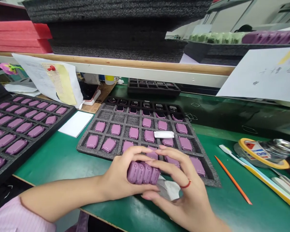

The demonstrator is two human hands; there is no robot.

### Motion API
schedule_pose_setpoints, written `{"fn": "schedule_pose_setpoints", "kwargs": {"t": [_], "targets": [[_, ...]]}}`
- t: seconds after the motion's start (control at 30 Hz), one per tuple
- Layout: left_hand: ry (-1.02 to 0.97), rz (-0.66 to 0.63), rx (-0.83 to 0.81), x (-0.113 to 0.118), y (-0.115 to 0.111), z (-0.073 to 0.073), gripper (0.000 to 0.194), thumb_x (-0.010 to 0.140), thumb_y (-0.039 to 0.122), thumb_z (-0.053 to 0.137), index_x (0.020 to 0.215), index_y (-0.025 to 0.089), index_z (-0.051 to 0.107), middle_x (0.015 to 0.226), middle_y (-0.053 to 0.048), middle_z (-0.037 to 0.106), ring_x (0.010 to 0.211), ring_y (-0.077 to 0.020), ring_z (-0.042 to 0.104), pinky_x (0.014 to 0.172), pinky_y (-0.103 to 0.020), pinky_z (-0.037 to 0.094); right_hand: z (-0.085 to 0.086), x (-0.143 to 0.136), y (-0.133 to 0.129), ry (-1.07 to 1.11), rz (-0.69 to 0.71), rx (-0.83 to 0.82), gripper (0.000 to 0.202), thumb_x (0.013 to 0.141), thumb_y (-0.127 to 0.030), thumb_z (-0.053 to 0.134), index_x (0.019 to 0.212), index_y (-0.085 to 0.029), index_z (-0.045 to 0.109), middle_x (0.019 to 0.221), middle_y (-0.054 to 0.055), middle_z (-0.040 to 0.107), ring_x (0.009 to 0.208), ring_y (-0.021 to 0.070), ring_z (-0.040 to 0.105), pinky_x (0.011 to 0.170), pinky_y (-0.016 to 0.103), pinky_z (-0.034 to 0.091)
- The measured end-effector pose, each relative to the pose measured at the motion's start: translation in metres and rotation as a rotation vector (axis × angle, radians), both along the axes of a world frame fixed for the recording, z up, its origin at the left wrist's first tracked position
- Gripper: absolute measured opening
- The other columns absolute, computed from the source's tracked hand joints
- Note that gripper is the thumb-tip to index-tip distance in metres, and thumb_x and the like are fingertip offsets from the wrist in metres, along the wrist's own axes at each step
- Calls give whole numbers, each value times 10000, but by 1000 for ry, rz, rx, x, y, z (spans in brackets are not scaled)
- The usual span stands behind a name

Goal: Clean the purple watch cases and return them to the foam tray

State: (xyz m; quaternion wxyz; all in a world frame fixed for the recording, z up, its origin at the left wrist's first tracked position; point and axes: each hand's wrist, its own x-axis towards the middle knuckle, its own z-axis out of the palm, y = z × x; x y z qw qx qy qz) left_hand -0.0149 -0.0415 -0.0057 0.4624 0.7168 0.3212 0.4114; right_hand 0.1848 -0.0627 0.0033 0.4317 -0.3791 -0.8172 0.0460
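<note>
Four purple cases (140,173) sit grasped by left hand (120,175) and right hand (192,195), foam tray (106,116) at twelve o'clock.

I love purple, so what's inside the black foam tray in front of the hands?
The black foam tray holds purple square cases, some dark-faced toward the back. A white oblong piece partly covers one. The left hand and right hand hide parts of the front row.

Nine o'clock: foam tray (60,122) cut off by left edge. Six o'clock: left hand (119,175) and right hand (189,190) partly hide four purple cases (140,173). Two o'clock: paper (246,77), writing too blurred to read.
</note>
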Motion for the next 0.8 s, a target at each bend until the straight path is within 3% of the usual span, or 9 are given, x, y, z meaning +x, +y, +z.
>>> {"fn": "schedule_pose_setpoints", "kwargs": {"t": [0.13, 0.33, 0.5, 0.7, 0.8], "targets": [[51, -13, 81, -1, 1, -3, 775, 720, 373, 877, 1353, 260, 443, 1256, -90, 723, 1132, -257, 719, 1027, -356, 542, -1, -10, -5, 49, 1, -49, 347, 863, -272, 726, 1183, -238, 598, 1243, 115, 592, 1200, 277, 609, 981, 470, 554], [34, -44, 108, 0, 6, -3, 697, 767, 368, 830, 1341, 240, 456, 1347, -119, 673, 1215, -278, 678, 1050, -366, 537, -3, -11, -2, 44, 26, 21, 360, 882, -210, 700, 1228, -207, 600, 1151, 109, 684, 1170, 273, 633, 985, 478, 555], [14, -57, 65, 0, 5, 0, 716, 760, 348, 845, 1357, 241, 464, 1292, -97, 708, 1192, -258, 691, 1027, -336, 544, 0, -9, -8, 109, 9, -4, 354, 906, -244, 688, 1244, -189, 598, 1196, 127, 675, 1160, 248, 651, 1013, 423, 563], [113, -1, 77, 1, 5, 5, 690, 761, 375, 846, 1353, 224, 525, 1195, -73, 748, 1113, -228, 714, 1018, -336, 543, 10, 14, -8, 474, -63, -193, 308, 984, -296, 586, 1291, -277, 601, 1245, 91, 720, 1146, 238, 707, 938, 347, 627], [110, 51, 122, 1, 6, 6, 567, 782, 372, 827, 1283, 234, 600, 1213, -70, 740, 1117, -231, 703, 1024, -359, 535, 11, 20, -2, 426, -61, -250, 288, 984, -295, 590, 1269, -293, 624, 1169, 55, 765, 1032, 205, 756, 853, 269, 648]]}}
